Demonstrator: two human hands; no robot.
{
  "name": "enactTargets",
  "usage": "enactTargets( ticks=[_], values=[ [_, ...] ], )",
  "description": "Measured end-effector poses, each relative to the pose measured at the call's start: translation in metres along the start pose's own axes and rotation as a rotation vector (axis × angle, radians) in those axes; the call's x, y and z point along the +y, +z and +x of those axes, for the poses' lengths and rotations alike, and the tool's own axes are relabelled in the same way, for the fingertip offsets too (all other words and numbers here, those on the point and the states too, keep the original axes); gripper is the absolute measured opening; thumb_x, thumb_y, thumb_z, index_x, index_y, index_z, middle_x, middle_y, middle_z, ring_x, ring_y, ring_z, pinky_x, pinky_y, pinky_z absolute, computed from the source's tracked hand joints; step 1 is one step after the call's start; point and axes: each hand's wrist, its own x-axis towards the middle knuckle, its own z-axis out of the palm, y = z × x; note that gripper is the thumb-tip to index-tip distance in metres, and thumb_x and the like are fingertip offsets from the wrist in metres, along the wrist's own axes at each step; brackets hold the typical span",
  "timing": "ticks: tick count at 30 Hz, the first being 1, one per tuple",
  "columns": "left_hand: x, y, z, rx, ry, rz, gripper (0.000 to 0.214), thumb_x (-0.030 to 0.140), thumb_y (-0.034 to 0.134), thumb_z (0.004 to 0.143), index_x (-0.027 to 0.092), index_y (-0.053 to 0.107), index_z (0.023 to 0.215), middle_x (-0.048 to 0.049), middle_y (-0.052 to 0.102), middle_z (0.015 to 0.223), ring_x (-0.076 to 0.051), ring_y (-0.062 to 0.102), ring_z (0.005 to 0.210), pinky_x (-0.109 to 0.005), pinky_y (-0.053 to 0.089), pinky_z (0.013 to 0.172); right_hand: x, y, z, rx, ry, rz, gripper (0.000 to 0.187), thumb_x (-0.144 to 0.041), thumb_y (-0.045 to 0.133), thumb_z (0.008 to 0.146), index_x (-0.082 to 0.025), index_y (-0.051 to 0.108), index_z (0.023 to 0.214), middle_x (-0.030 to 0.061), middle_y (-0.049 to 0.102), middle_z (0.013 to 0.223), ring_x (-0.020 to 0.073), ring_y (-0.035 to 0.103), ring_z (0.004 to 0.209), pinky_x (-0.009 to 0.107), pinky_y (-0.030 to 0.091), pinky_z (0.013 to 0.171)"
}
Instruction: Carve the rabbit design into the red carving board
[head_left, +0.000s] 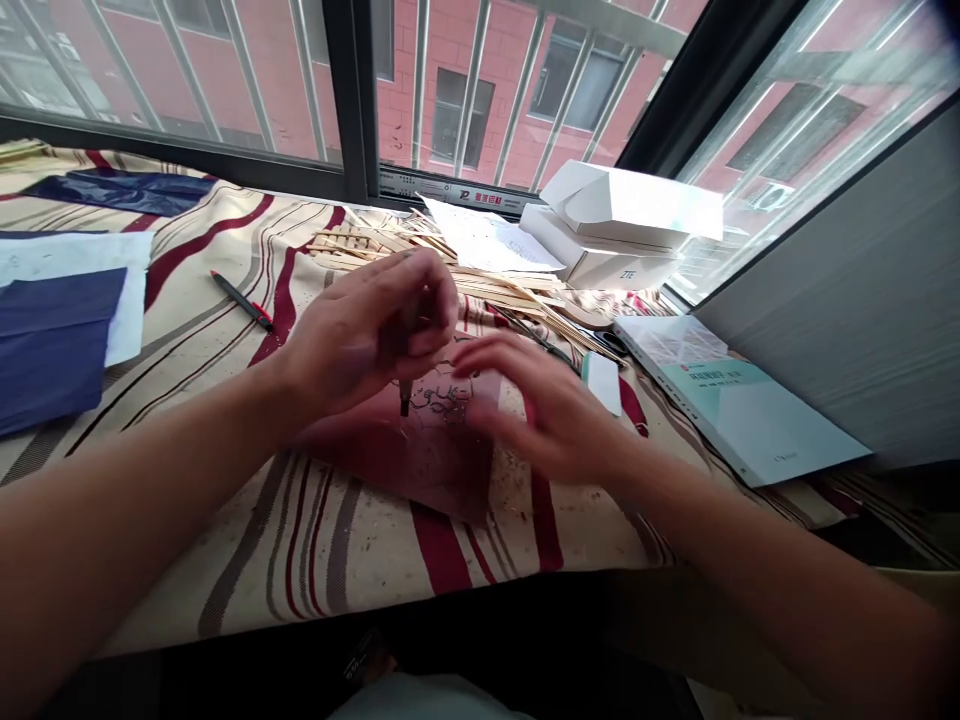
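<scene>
My left hand (367, 335) is closed, its fingers curled above a dark red sheet (450, 475). A slim dark-tipped tool (405, 398) points down from under that hand; its upper part is hidden, so I cannot tell its kind. Black outlines of a drawing (442, 395) show on a paler patch at the sheet's upper part. My right hand (547, 405) hovers at the sheet's right side with fingers apart and nothing visible in them. Its fingertips are smeared by motion.
A striped cloth (247, 560) covers the table. Thin wooden strips (517, 290), a printed paper (495, 235) and a white box (622, 250) lie by the window. A book (750, 410) is at right, a pen (241, 300) and dark blue sheets (56, 340) at left.
</scene>
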Motion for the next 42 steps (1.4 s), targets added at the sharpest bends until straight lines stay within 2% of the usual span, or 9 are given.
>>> enactTargets(
  ticks=[2, 4, 8, 12, 16, 20, 27, 38, 42],
  values=[
    [-0.001, 0.004, -0.002, 0.002, 0.017, 0.029, 0.029, 0.029, 0.074, 0.097, 0.016, 0.065, 0.073, 0.0045, 0.047, 0.058, -0.006, 0.042, 0.047, -0.017, 0.035, 0.04, -0.014, -0.006, -0.02, -0.185, -0.075, -0.032, 0.08, -0.074, 0.054, 0.106, -0.012, 0.056, 0.156, 0.0235, 0.058, 0.162, 0.0351, 0.056, 0.152, 0.054, 0.051, 0.125],
    [-0.004, 0.008, -0.005, 0.035, 0.029, 0.06, 0.028, 0.026, 0.071, 0.099, 0.017, 0.062, 0.074, 0.0055, 0.044, 0.059, -0.006, 0.04, 0.045, -0.016, 0.034, 0.038, -0.016, -0.007, -0.031, -0.34, -0.09, -0.127, 0.096, -0.076, 0.054, 0.104, -0.004, 0.044, 0.167, 0.0313, 0.041, 0.175, 0.043, 0.04, 0.165, 0.065, 0.04, 0.133],
    [-0.011, 0.015, -0.003, 0.111, 0.043, 0.119, 0.018, 0.021, 0.064, 0.103, 0.02, 0.062, 0.085, 0.0072, 0.042, 0.06, -0.006, 0.039, 0.045, -0.015, 0.035, 0.04, 0.002, -0.007, -0.03, -0.445, -0.089, -0.151, 0.1, -0.072, 0.05, 0.108, 0.003, 0.036, 0.171, 0.0361, 0.024, 0.181, 0.0477, 0.023, 0.172, 0.072, 0.027, 0.137],
    [-0.013, 0.018, 0.008, 0.239, 0.057, 0.145, 0.031, 0.016, 0.05, 0.109, 0.02, 0.051, 0.078, 0.0067, 0.042, 0.062, -0.003, 0.034, 0.044, -0.011, 0.029, 0.041, 0.022, -0.02, -0.015, -0.494, -0.075, -0.028, 0.094, -0.071, 0.056, 0.107, -0.01, 0.035, 0.175, 0.0252, 0.025, 0.184, 0.0381, 0.025, 0.174, 0.061, 0.03, 0.139],
    [-0.012, 0.018, 0.012, 0.271, -0.001, 0.172, 0.049, 0.027, 0.032, 0.118, 0.021, 0.042, 0.071, 0.0075, 0.031, 0.055, -0.002, 0.029, 0.039, -0.011, 0.024, 0.041, 0.038, -0.027, 0.024, -0.348, 0.063, 0.006, 0.05, -0.049, 0.06, 0.108, -0.022, 0.065, 0.15, 0.0165, 0.055, 0.168, 0.0337, 0.057, 0.153, 0.055, 0.048, 0.127],
    [-0.014, 0.019, 0.007, 0.183, 0.032, 0.238, 0.05, 0.047, 0.052, 0.115, 0.022, 0.042, 0.072, 0.0091, 0.031, 0.054, -0.003, 0.035, 0.038, -0.015, 0.027, 0.039, 0.047, -0.004, 0.06, -0.281, 0.273, -0.156, 0.017, -0.03, 0.058, 0.103, -0.02, 0.072, 0.104, 0.0138, 0.079, 0.114, 0.0324, 0.072, 0.109, 0.051, 0.057, 0.099],
    [-0.017, 0.032, 0.006, 0.152, 0.195, 0.202, 0.048, 0.041, 0.078, 0.101, 0.022, 0.045, 0.071, 0.0099, 0.032, 0.054, -0.004, 0.026, 0.041, -0.015, 0.027, 0.036, 0.058, 0.043, 0.056, -0.035, 0.215, -0.267, 0.027, -0.022, 0.051, 0.103, -0.013, 0.067, 0.122, 0.0247, 0.065, 0.148, 0.0436, 0.054, 0.144, 0.062, 0.043, 0.124],
    [-0.018, 0.039, 0.003, 0.226, 0.102, 0.202, 0.052, 0.041, 0.075, 0.102, 0.019, 0.047, 0.064, 0.0072, 0.034, 0.05, -0.004, 0.029, 0.041, -0.018, 0.024, 0.04, 0.052, 0.036, 0.064, -0.142, 0.309, -0.259, 0.036, -0.041, 0.053, 0.102, -0.025, 0.068, 0.131, 0.0162, 0.065, 0.146, 0.0412, 0.055, 0.132, 0.061, 0.045, 0.12],
    [-0.017, 0.039, 0.002, 0.218, 0.11, 0.229, 0.056, 0.045, 0.074, 0.103, 0.02, 0.042, 0.065, 0.0075, 0.031, 0.053, -0.004, 0.032, 0.042, -0.017, 0.026, 0.042, 0.06, 0.04, 0.064, -0.134, 0.244, -0.347, 0.037, -0.037, 0.054, 0.101, -0.018, 0.069, 0.129, 0.0209, 0.066, 0.141, 0.0428, 0.054, 0.133, 0.062, 0.046, 0.117]
  ],
)
